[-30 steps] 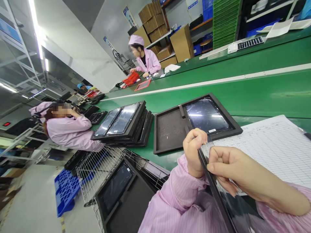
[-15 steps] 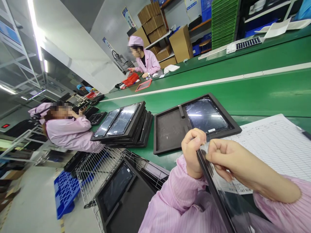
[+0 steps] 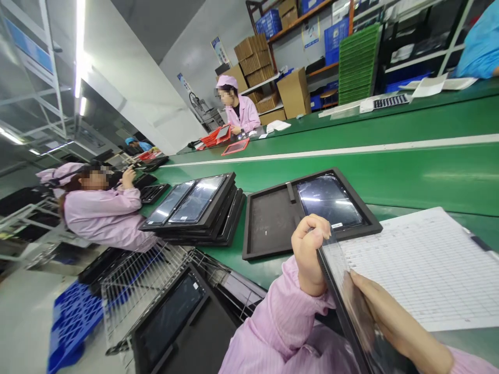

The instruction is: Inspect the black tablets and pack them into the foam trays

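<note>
My left hand [image 3: 311, 254] is closed on the upper end of a tablet [image 3: 343, 306] with a dark edge, which stands tilted and almost edge-on to me. A clear plastic film [image 3: 338, 254] covers its face and sticks up a little at the top corner. My right hand [image 3: 384, 311] lies with straight fingers against the filmed face, lower down; part of it is hard to see through glare. Just beyond my hands is a black foam tray [image 3: 268, 221] holding one tablet [image 3: 329, 200] in its right compartment, while the left compartment has none.
A stack of foam trays with tablets [image 3: 197, 200] stands to the left on the green bench [image 3: 429, 171]. A printed form [image 3: 413, 265] lies at right. Below left, a wire rack [image 3: 132, 285] bears another tray [image 3: 206, 332]. Two co-workers in pink sit further off.
My right hand has gone from pinching at the film's upper edge to lying flat, lower on the tablet's face. My left hand keeps its grip. The view has tilted slightly upward.
</note>
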### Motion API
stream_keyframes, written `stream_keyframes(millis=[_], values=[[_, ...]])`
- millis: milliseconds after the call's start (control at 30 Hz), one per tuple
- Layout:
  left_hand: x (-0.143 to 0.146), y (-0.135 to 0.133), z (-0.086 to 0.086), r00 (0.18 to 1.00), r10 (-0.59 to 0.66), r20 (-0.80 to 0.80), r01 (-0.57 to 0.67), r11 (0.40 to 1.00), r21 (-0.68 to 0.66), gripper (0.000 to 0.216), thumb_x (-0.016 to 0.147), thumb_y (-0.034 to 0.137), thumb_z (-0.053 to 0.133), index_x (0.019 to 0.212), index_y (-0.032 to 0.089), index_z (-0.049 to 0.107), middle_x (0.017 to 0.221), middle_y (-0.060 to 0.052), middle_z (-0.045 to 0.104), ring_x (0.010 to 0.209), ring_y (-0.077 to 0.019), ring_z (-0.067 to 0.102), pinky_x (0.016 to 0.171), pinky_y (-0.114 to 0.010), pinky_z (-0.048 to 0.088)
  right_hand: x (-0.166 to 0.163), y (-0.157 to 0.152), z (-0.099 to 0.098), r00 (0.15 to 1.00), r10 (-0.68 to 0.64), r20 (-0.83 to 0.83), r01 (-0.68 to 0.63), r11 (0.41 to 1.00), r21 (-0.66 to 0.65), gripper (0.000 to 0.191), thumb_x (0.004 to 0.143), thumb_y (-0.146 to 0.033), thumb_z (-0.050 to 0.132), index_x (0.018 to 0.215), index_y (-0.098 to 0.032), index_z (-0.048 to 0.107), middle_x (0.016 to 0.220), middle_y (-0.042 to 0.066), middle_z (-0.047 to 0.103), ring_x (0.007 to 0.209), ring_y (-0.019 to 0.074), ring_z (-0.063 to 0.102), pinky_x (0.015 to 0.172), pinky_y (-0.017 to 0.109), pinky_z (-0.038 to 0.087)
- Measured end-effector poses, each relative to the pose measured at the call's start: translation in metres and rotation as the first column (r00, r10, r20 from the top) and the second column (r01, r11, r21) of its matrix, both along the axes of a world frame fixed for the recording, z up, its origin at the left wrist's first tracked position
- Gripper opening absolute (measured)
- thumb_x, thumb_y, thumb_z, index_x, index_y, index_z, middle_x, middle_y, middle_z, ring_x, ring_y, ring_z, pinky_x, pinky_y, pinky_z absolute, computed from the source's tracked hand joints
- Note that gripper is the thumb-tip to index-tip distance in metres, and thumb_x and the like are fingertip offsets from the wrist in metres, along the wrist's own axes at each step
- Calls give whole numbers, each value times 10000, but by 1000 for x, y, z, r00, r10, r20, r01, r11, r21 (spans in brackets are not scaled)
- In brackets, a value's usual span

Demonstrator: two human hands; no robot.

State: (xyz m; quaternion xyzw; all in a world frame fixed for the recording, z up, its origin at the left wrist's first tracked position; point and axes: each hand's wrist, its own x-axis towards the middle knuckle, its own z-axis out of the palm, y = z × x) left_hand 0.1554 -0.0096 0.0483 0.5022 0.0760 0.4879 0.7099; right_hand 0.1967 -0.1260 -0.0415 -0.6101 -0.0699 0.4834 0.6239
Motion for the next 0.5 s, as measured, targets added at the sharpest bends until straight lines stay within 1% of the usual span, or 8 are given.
stream_keyframes(millis=[67,100,133,167,233,300,367,500], values=[[2,-4,0,995,97,-34,-95,995,42,216,740,397,605,744,192,534,745,-16,520,735,-151,492,709,-270,399,-1,1,-3,998,-50,-42,54,994,99,501,537,-676,723,620,-202,583,725,37,633,776,236,567,742,320,466],[2,-8,0,985,157,-69,-150,985,89,309,724,459,644,862,203,538,857,-31,534,833,-170,508,774,-288,406,2,3,-3,994,-100,-43,105,985,140,499,529,-668,739,591,-201,574,685,26,620,732,218,556,709,302,466],[0,-11,-1,974,193,-122,-174,973,149,428,693,515,675,951,211,520,934,-42,529,896,-184,506,816,-302,405,6,4,-1,987,-155,-37,159,972,176,497,524,-662,750,584,-198,580,672,20,616,706,205,547,682,287,465],[-3,-14,-2,962,190,-195,-146,965,218,508,663,558,691,983,210,504,951,-46,526,900,-189,507,814,-305,410,11,4,1,979,-203,-25,203,957,208,493,530,-658,753,594,-194,598,677,20,621,699,196,544,669,277,464],[-11,-21,-4,929,100,-357,27,942,333,503,658,611,668,873,186,508,812,-27,532,747,-165,506,698,-283,419,21,3,6,965,-264,3,254,932,259,486,550,-650,753,631,-185,636,691,24,629,700,191,547,666,271,464],[-19,-26,-6,886,17,-464,183,906,382,463,730,625,582,695,179,465,629,7,485,582,-125,439,571,-258,372,28,-1,8,958,-286,21,269,921,283,479,571,-636,752,637,-174,643,661,22,616,676,186,544,650,272,460],[-23,-30,-6,880,1,-475,224,881,416,480,793,618,499,614,183,406,553,18,442,523,-107,393,524,-250,330,30,-4,7,957,-288,16,271,918,290,475,588,-623,751,621,-165,627,611,11,587,620,171,524,602,266,442],[-20,-36,-4,891,-6,-454,246,847,471,446,875,536,406,601,185,390,568,0,451,543,-116,408,529,-254,330,23,-6,0,972,-231,-33,229,916,329,469,661,-631,695,718,-174,607,633,-9,568,600,152,511,570,263,416]])
